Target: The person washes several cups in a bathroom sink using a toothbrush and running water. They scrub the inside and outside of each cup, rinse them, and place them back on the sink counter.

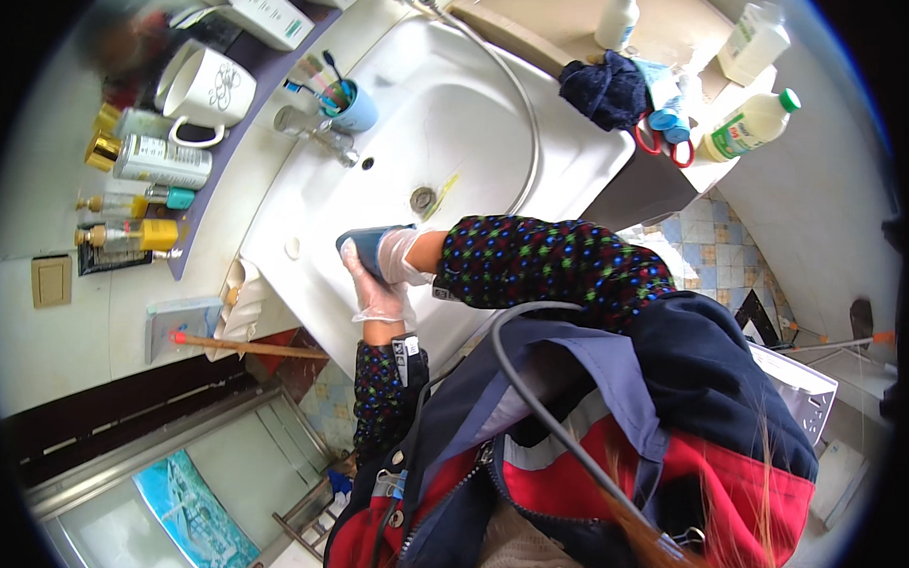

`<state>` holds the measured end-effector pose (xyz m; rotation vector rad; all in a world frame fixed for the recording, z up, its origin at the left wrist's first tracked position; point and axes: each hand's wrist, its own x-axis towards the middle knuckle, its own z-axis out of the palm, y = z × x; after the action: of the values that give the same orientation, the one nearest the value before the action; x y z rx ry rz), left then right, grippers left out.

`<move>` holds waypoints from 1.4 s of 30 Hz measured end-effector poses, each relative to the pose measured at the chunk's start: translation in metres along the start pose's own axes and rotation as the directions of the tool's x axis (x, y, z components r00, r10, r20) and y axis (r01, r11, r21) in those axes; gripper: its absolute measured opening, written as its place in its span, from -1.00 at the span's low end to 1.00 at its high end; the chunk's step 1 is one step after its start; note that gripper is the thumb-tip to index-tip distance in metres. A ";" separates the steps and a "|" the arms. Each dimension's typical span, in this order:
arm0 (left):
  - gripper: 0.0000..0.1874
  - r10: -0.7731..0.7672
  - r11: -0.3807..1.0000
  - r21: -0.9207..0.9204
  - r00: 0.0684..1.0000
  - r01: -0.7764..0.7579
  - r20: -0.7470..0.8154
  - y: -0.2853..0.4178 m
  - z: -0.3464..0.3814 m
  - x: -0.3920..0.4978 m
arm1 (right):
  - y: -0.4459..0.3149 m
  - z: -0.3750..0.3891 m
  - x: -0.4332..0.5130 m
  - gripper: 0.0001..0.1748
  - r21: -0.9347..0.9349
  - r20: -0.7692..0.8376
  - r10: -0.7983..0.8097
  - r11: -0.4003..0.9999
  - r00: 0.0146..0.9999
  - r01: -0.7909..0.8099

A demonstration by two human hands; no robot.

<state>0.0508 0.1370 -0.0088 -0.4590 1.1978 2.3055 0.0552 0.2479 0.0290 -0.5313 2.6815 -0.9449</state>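
A dark blue container, perhaps a cup or box (367,245), is held over the near part of the white washbasin (495,184). My left hand (373,290), in a clear plastic glove, grips its near side with the thumb along it. My right hand (399,256), gloved the same way, is against the container, partly inside or behind it; its fingers are hidden. Beyond my hands, a thin yellow-green strip (445,195) lies beside the metal drain (423,200). A pale round piece (293,248) rests on the basin's left rim.
A chrome faucet (317,135) stands beside a blue cup of toothbrushes (353,109). A shower hose (531,129) curves through the basin. Left, a shelf (226,152) bears a white mug (210,88) and bottles. Right are a dark cloth (604,90), red-handled scissors (647,137) and bottles.
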 end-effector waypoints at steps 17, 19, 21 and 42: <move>-0.40 0.044 0.999 0.004 0.999 -0.044 0.031 0.007 0.008 -0.002 | 0.010 0.018 0.018 -0.70 0.085 -0.109 0.036 0.996 0.993 -0.027; -0.41 0.035 0.999 -0.002 0.999 -0.035 0.012 0.008 0.010 -0.003 | 0.010 0.018 0.019 -0.70 0.083 -0.111 0.031 0.996 0.993 -0.022; -0.42 0.021 1.000 0.014 1.000 -0.021 0.003 0.012 0.014 -0.005 | 0.010 0.019 0.020 -0.69 0.088 -0.118 0.030 0.996 0.993 -0.020; -0.55 0.112 0.992 0.045 0.992 -0.115 0.065 0.028 0.015 -0.003 | 0.001 0.033 0.028 -0.62 0.116 -0.127 0.013 0.993 0.992 0.002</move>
<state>0.0367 0.1349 0.0196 -0.3058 1.2766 2.3614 0.0410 0.2186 0.0003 -0.4525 2.7165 -1.1613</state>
